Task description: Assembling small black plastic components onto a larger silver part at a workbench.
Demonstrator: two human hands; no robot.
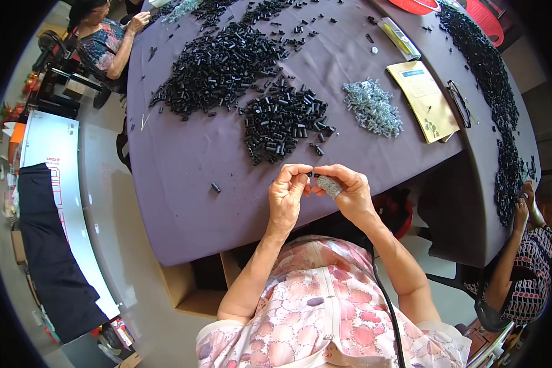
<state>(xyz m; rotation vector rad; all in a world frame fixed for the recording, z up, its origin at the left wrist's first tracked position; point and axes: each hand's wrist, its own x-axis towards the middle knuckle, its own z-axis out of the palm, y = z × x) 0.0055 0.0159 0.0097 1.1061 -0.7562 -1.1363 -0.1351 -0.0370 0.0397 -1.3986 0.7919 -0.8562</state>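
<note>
My left hand [286,197] and my right hand [352,191] meet fingertip to fingertip just off the near edge of the cloth-covered table. Both are closed in a pinch around a small black plastic part [310,175], mostly covered by the fingers. A grey, rough-looking wrap [329,186] covers my right thumb. Beyond my hands lies a heap of short black tubular parts [282,119], with a larger heap of the same kind [224,67] behind it. To the right sits a pile of small clear, bluish-grey pieces [374,107].
A yellow booklet [420,98], eyeglasses [461,104] and a yellow-and-white box [400,38] lie at the right. One black part [216,187] lies alone at left. Co-workers sit at far left [107,49] and right [524,270]. More black parts [494,92] line the right side.
</note>
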